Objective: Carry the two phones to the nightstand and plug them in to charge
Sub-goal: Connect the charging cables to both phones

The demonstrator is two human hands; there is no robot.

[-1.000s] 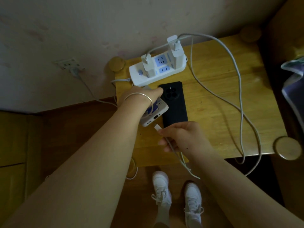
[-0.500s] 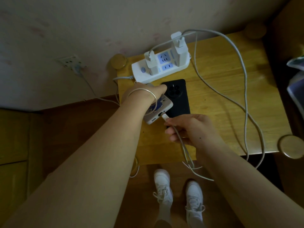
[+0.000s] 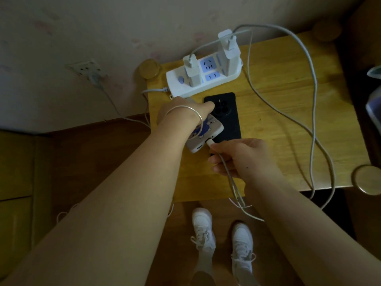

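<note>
A black phone (image 3: pixel 227 118) lies face down on the wooden nightstand (image 3: pixel 278 124), just in front of a white power strip (image 3: pixel 203 78) with two chargers plugged in. My left hand (image 3: pixel 183 112) grips a white phone (image 3: pixel 206 135) with a blue cartoon case, tilted and partly over the black phone. My right hand (image 3: pixel 241 157) pinches a grey charging cable (image 3: pixel 226 168) near its white plug (image 3: pixel 210 143), whose tip sits at the bottom edge of the white phone. Whether the plug is seated in the port I cannot tell.
A second grey cable (image 3: pixel 313 112) loops from the strip across the nightstand's right side and over its front edge. A wall socket (image 3: pixel 85 68) feeds the strip. Round wooden knobs (image 3: pixel 368 178) mark the corners. My white shoes (image 3: pixel 203 228) stand on the floor below.
My right hand has carried the cable plug up and left until it meets the white phone's bottom edge. The left hand still holds that phone in the same spot.
</note>
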